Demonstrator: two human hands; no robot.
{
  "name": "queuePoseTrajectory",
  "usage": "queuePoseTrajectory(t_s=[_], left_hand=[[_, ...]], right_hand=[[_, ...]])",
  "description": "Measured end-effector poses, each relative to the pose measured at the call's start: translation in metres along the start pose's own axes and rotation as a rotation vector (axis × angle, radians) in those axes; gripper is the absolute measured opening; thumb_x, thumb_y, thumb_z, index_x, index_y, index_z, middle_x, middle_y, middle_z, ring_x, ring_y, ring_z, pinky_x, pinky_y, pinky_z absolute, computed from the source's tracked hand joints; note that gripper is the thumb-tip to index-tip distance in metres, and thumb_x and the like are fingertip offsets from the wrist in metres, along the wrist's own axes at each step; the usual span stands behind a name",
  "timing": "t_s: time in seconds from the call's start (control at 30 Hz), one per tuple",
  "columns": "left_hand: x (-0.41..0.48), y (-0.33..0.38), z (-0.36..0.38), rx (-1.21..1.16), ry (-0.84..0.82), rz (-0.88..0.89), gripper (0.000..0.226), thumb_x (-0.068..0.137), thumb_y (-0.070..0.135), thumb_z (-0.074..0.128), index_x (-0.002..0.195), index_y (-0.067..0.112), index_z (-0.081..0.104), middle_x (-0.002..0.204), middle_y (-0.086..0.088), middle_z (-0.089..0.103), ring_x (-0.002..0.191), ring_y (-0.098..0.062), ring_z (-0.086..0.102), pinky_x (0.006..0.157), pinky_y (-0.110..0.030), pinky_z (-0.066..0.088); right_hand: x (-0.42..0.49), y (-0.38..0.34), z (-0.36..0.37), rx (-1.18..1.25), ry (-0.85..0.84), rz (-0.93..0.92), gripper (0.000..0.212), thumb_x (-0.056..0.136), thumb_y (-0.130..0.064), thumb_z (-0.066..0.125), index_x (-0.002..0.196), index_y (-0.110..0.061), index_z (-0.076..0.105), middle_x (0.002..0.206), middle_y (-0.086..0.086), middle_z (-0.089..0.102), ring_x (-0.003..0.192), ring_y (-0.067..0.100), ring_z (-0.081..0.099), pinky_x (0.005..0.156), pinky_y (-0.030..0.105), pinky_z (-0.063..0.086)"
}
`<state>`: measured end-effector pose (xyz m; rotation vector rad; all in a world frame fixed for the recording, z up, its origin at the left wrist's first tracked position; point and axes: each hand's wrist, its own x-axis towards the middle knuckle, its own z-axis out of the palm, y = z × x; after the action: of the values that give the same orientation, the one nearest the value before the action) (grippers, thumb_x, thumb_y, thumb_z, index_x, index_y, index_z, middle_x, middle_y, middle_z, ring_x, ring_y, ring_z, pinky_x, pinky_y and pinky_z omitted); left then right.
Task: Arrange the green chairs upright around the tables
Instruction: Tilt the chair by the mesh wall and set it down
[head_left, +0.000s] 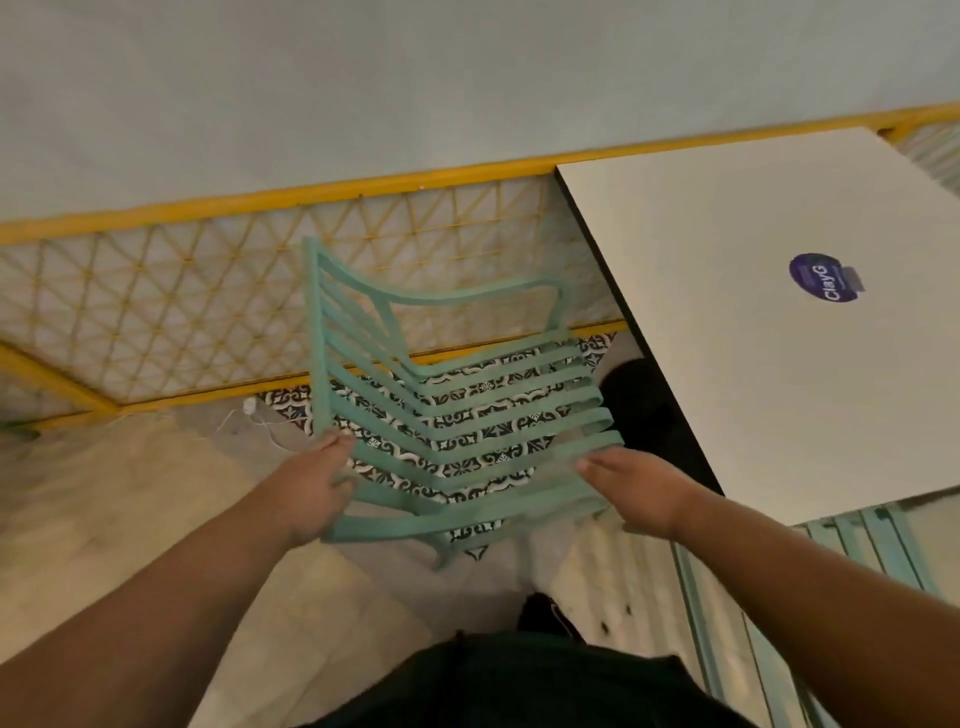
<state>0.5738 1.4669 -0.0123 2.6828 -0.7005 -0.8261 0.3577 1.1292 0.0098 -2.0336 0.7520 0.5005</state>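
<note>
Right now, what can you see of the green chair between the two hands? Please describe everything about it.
The green chair is pale teal, built of flat slats bent in a V, with a curved rail looping at its far end; it looks like painted metal or plastic. It is tilted, beside the edge of the white table and before the yellow lattice fence. Patterned floor tiles show through the slats. The left hand grips its left rail; the right hand holds its right edge.

A pale grey-green wall (363, 78) rises behind a yellow lattice fence (156, 291). The floor is black-and-white patterned tile (291, 408) beside the fence and plain beige paving (130, 519) at the left, where a thin white cable (250, 407) lies
</note>
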Motion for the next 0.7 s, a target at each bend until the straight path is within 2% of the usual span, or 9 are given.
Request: queuePoseTrajectory(t_s=[0.13, 0.2, 0.27, 0.33, 0.43, 0.47, 0.53, 0.6, 0.7], left_hand=[[-0.009, -0.003, -0.025, 0.154, 0.095, 0.078, 0.068, 0.103, 0.045, 0.051, 0.163, 0.025, 0.025, 0.17, 0.0, 0.015, 0.156, -0.025, 0.013, 0.125, -0.045, 0.019], [0.003, -0.007, -0.047, 0.171, 0.133, 0.054, 0.066, 0.103, 0.043, 0.05, 0.162, 0.026, 0.026, 0.17, -0.001, 0.02, 0.156, -0.025, 0.015, 0.124, -0.047, 0.024], [0.016, -0.011, -0.066, 0.188, 0.147, 0.041, 0.064, 0.103, 0.04, 0.05, 0.162, 0.023, 0.028, 0.168, -0.002, 0.026, 0.154, -0.023, 0.02, 0.123, -0.046, 0.026], [0.031, -0.018, -0.081, 0.218, 0.166, 0.07, 0.063, 0.102, 0.039, 0.051, 0.159, 0.021, 0.034, 0.164, -0.002, 0.035, 0.15, -0.022, 0.028, 0.12, -0.045, 0.031], [0.058, -0.027, -0.102, 0.237, 0.172, 0.122, 0.061, 0.101, 0.04, 0.053, 0.157, 0.021, 0.038, 0.161, -0.002, 0.039, 0.147, -0.023, 0.034, 0.117, -0.044, 0.035], [0.069, -0.03, -0.109, 0.238, 0.167, 0.147, 0.061, 0.101, 0.039, 0.053, 0.157, 0.021, 0.037, 0.162, -0.002, 0.039, 0.147, -0.023, 0.034, 0.117, -0.044, 0.035], [0.095, -0.038, -0.124, 0.251, 0.143, 0.226, 0.062, 0.102, 0.037, 0.052, 0.159, 0.02, 0.034, 0.163, -0.002, 0.037, 0.149, -0.022, 0.031, 0.119, -0.043, 0.034], [0.117, -0.044, -0.136, 0.313, 0.113, 0.317, 0.064, 0.102, 0.04, 0.05, 0.16, 0.021, 0.032, 0.165, -0.001, 0.033, 0.151, -0.021, 0.029, 0.121, -0.042, 0.032], [0.136, -0.055, -0.15, 0.39, 0.083, 0.425, 0.064, 0.103, 0.042, 0.047, 0.161, 0.023, 0.029, 0.166, 0.0, 0.032, 0.153, -0.022, 0.025, 0.122, -0.043, 0.027]], right_hand=[[0.012, -0.002, -0.003, 0.04, -0.015, 0.02, 0.029, 0.102, -0.052, 0.051, 0.106, -0.031, 0.07, 0.107, -0.001, 0.072, 0.099, 0.019, 0.069, 0.095, 0.049, 0.056], [0.026, -0.013, -0.003, 0.053, -0.019, 0.033, 0.026, 0.102, -0.052, 0.053, 0.109, -0.032, 0.069, 0.111, -0.001, 0.071, 0.103, 0.019, 0.069, 0.095, 0.049, 0.057], [0.037, -0.023, -0.001, 0.057, -0.023, 0.045, 0.021, 0.102, -0.05, 0.054, 0.107, -0.035, 0.067, 0.113, -0.004, 0.069, 0.103, 0.016, 0.067, 0.095, 0.044, 0.056], [0.044, -0.035, 0.004, 0.018, -0.02, 0.053, 0.014, 0.102, -0.051, 0.052, 0.099, -0.042, 0.062, 0.115, -0.012, 0.064, 0.103, 0.007, 0.062, 0.093, 0.033, 0.049], [0.052, -0.058, 0.01, -0.006, 0.011, 0.077, 0.011, 0.101, -0.054, 0.051, 0.1, -0.048, 0.06, 0.124, -0.01, 0.064, 0.103, 0.003, 0.059, 0.089, 0.031, 0.046], [0.056, -0.067, 0.013, -0.021, 0.027, 0.084, 0.019, 0.101, -0.055, 0.051, 0.113, -0.046, 0.063, 0.133, -0.006, 0.063, 0.11, 0.007, 0.061, 0.094, 0.033, 0.048], [0.063, -0.085, 0.025, -0.084, 0.096, 0.119, 0.051, 0.102, -0.059, 0.047, 0.144, -0.032, 0.054, 0.149, 0.0, 0.055, 0.132, 0.02, 0.054, 0.111, 0.039, 0.043], [0.066, -0.103, 0.041, -0.084, 0.166, 0.165, 0.061, 0.101, -0.062, 0.044, 0.151, -0.026, 0.047, 0.152, 0.003, 0.052, 0.138, 0.024, 0.05, 0.116, 0.041, 0.038], [0.065, -0.13, 0.071, 0.009, 0.247, 0.218, 0.064, 0.1, -0.065, 0.044, 0.151, -0.026, 0.047, 0.152, 0.004, 0.052, 0.138, 0.025, 0.05, 0.114, 0.042, 0.039]])
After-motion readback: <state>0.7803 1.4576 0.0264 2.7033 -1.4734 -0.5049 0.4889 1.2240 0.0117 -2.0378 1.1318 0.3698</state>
